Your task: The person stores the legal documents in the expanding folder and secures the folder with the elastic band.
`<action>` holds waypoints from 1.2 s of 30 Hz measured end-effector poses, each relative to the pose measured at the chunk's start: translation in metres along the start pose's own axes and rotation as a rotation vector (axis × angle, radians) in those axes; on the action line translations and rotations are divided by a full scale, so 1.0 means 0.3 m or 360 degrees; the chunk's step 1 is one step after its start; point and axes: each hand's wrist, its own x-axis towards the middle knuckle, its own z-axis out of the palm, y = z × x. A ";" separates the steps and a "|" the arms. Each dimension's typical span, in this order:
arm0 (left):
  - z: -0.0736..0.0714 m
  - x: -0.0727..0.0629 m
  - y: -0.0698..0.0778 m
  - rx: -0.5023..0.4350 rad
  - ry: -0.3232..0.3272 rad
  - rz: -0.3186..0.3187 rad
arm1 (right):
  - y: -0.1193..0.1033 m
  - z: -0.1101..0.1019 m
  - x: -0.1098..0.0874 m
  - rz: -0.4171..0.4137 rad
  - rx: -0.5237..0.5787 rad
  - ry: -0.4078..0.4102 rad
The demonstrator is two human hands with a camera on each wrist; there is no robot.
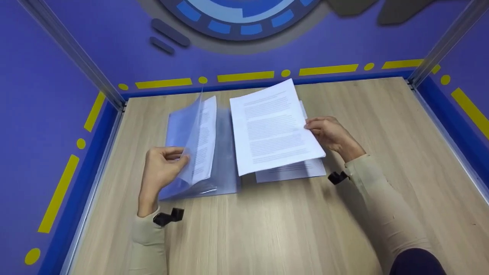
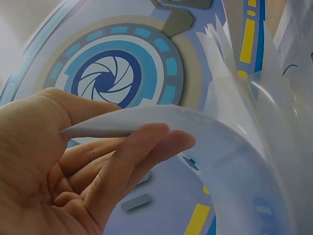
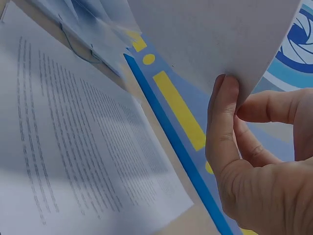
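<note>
My left hand [image 1: 162, 168] pinches the raised edge of a clear plastic folder's cover [image 2: 244, 152], which bends in a curve between thumb and fingers. The folder [image 1: 225, 164] lies spread on the table, bluish and see-through, with printed paper [image 1: 205, 141] standing tilted inside it. To the right, my right hand [image 1: 330, 133] pinches the right edge of printed sheets [image 1: 273, 130] between thumb and fingers, holding them tilted above the table. Another printed sheet [image 1: 298, 173] lies flat beneath them, partly hidden; its text shows in the right wrist view.
The wooden table [image 1: 259, 233] stretches toward me in front of the papers. Purple panels with yellow dashes [image 1: 244, 76] and metal corner posts [image 1: 72, 49] bound it at the back and sides. Small black cameras [image 1: 168, 217] sit at both wrists.
</note>
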 end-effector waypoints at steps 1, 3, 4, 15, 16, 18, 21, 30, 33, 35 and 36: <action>0.001 0.000 0.000 -0.0003 0.0000 0.0006 | 0.002 0.007 0.003 -0.0001 -0.0001 -0.0002; 0.002 -0.001 0.000 -0.0004 0.0003 0.0012 | 0.004 0.019 0.009 -0.0002 -0.0024 -0.0005; 0.002 -0.002 0.001 -0.0003 0.0005 0.0014 | 0.005 0.026 0.012 -0.0006 -0.0037 -0.0007; 0.003 0.002 -0.003 0.0002 0.0015 0.0015 | 0.015 0.090 0.045 -0.0022 -0.0067 0.0011; 0.003 0.002 -0.003 0.0003 0.0015 0.0016 | 0.016 0.096 0.048 -0.0022 -0.0073 0.0009; 0.003 0.004 -0.003 0.0003 0.0017 0.0015 | 0.018 0.107 0.056 -0.0019 -0.0083 0.0008; 0.004 0.005 -0.004 0.0002 0.0020 0.0013 | 0.019 0.121 0.067 -0.0016 -0.0081 -0.0005; 0.007 0.003 -0.008 -0.0016 0.0023 0.0009 | 0.015 0.170 0.095 -0.0032 -0.0060 -0.0107; 0.005 0.003 -0.007 -0.0012 0.0027 0.0016 | 0.016 0.185 0.099 -0.0039 -0.0055 -0.0115; 0.005 0.004 -0.007 -0.0009 0.0026 0.0022 | 0.017 0.196 0.100 -0.0041 -0.0055 -0.0113; 0.005 0.003 -0.008 -0.0010 0.0023 0.0024 | 0.019 0.202 0.100 -0.0040 -0.0059 -0.0107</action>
